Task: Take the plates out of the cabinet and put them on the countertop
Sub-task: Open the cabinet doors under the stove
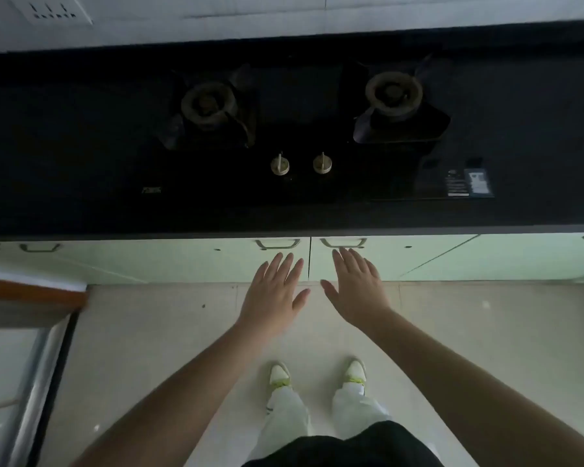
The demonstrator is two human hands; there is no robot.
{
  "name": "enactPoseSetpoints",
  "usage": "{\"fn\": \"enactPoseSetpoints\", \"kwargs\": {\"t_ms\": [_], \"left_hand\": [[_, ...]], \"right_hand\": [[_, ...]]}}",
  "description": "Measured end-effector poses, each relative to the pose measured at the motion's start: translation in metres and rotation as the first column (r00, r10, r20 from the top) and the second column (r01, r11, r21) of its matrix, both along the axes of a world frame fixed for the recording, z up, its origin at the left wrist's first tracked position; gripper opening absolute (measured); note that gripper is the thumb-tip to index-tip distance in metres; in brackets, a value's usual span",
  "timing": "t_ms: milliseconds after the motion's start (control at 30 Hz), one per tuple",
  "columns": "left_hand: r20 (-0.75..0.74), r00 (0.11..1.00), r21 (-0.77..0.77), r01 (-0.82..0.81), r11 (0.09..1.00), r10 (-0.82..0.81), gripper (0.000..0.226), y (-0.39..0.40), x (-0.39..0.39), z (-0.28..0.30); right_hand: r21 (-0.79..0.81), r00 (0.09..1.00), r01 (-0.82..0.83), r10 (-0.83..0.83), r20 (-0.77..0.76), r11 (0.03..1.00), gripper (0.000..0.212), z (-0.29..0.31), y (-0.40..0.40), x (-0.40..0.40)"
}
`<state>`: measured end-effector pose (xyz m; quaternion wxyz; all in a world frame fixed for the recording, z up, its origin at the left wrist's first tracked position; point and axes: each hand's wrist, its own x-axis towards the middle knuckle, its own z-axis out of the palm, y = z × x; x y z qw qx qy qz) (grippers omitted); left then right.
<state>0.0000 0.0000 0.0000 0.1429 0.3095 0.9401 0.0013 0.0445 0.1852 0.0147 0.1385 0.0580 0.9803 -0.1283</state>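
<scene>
Two pale green cabinet doors sit shut under the black countertop (64, 136). The left door (196, 261) has a metal handle (277, 244), and the right door (402, 261) has its own handle (344, 243). My left hand (273, 294) is stretched out flat, fingers apart, just below the left handle. My right hand (358, 291) is also flat and holds nothing; its fingertips reach the lower edge of the right handle. No plates are in view; the cabinet's inside is hidden.
A two-burner gas hob (300, 129) with two knobs (300, 165) is set into the countertop. Further cabinet handles (39, 247) lie to the left. A wooden-edged frame (31, 294) stands at the left. My feet (317, 374) stand on the pale tiled floor.
</scene>
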Motion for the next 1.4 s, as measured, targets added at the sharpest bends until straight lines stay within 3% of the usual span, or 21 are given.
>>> {"fn": "enactPoseSetpoints", "kwargs": {"t_ms": [200, 467, 600, 833, 1100, 1200, 1400], "left_hand": [[0.087, 0.996, -0.077, 0.004, 0.997, 0.003, 0.068, 0.002, -0.036, -0.037], [0.251, 0.947, -0.079, -0.184, 0.980, 0.198, 0.075, 0.016, -0.066, -0.064], [0.249, 0.941, -0.052, -0.224, 0.973, 0.230, 0.067, 0.022, -0.074, -0.062], [0.313, 0.891, 0.005, -0.347, 0.938, 0.328, 0.059, 0.023, -0.062, -0.059], [0.261, 0.889, 0.023, -0.396, 0.918, 0.377, 0.085, -0.008, -0.004, -0.053], [0.226, 0.877, 0.057, -0.447, 0.893, 0.424, 0.096, -0.025, 0.017, -0.045], [0.220, 0.810, -0.046, -0.548, 0.835, 0.544, 0.087, -0.068, 0.060, -0.046]], "right_hand": [[-0.094, 0.980, 0.088, -0.069, 0.189, 0.992, 0.070, -0.032, -0.005, -0.043], [-0.144, 0.891, 0.299, -0.222, 0.396, 0.943, 0.076, -0.062, -0.009, -0.077], [-0.196, 0.869, 0.394, -0.294, 0.398, 0.898, 0.066, -0.067, -0.003, -0.085], [-0.162, 0.893, 0.330, -0.251, 0.374, 0.930, 0.060, -0.069, -0.001, -0.056], [-0.127, 0.893, 0.374, -0.320, 0.315, 0.919, 0.089, -0.065, -0.015, 0.002], [-0.124, 0.903, 0.298, -0.237, 0.358, 0.946, 0.064, -0.060, -0.014, 0.024], [-0.045, 0.795, 0.571, -0.538, 0.280, 0.820, 0.075, -0.059, -0.026, 0.089]]}}
